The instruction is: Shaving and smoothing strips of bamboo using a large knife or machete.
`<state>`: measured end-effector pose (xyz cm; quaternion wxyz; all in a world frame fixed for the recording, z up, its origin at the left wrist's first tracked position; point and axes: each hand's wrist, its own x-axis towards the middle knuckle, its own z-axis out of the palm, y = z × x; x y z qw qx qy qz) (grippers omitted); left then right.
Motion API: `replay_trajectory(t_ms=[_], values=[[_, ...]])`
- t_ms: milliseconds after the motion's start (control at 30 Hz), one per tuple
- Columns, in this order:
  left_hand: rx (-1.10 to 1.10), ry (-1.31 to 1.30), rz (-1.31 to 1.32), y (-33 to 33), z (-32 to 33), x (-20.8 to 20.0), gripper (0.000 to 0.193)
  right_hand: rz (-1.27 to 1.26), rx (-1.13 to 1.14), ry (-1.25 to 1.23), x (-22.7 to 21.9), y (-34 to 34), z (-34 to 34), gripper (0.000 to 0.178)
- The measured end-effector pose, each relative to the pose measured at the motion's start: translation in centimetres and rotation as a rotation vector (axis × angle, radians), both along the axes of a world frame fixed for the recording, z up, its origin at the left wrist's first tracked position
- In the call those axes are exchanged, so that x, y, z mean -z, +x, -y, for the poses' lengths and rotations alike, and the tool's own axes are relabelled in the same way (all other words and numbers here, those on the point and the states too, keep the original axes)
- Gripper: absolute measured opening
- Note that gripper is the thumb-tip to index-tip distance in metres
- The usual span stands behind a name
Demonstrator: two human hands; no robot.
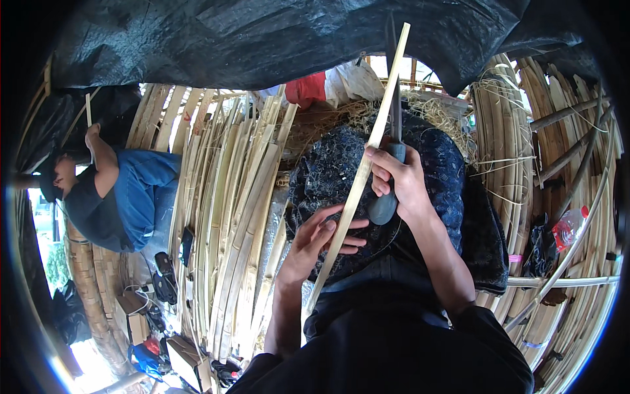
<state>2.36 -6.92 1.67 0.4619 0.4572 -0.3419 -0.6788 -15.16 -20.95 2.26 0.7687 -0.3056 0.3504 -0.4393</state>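
A long pale bamboo strip (357, 187) slants in front of me, from the far upper middle down toward my lap. My left hand (320, 238) is open, fingers spread behind the strip and thumb on its left side. The strip lies across those fingers. My right hand (400, 176) is closed round the dark grey handle of a knife (396, 111), whose long blade points away from me, close along the strip's right side. Fingertips of that hand touch the strip too. Below lies dark patterned cloth (436, 148) over my lap, dotted with pale specks.
Many split bamboo lengths (226, 217) lie at left, with more bamboo (502, 131) at right. Black sheeting (262, 39) hangs across the far side. Another person (125, 197) sits at far left, arm raised. A plastic bottle (569, 228) and cardboard boxes (187, 361) lie around.
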Motion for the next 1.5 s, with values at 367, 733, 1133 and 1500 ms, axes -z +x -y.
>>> replay_trajectory(t_ms=[367,733,1133,1500], values=[[0.11,0.139,0.038,1.9,-4.5,3.3,0.04,-0.022,0.025,0.07,3.0,0.8,4.2,0.04],[-0.133,0.355,0.119,2.1,-5.0,3.6,0.039,-0.892,-0.416,-0.458,3.0,-2.4,0.3,0.037],[-0.203,0.497,-0.131,2.0,-3.4,6.3,0.034,-1.289,-0.63,-1.119,9.7,0.6,-0.7,0.048],[-0.171,0.495,0.108,1.5,-2.3,6.5,0.04,-1.376,-0.673,-0.867,10.2,1.4,-1.1,0.071]])
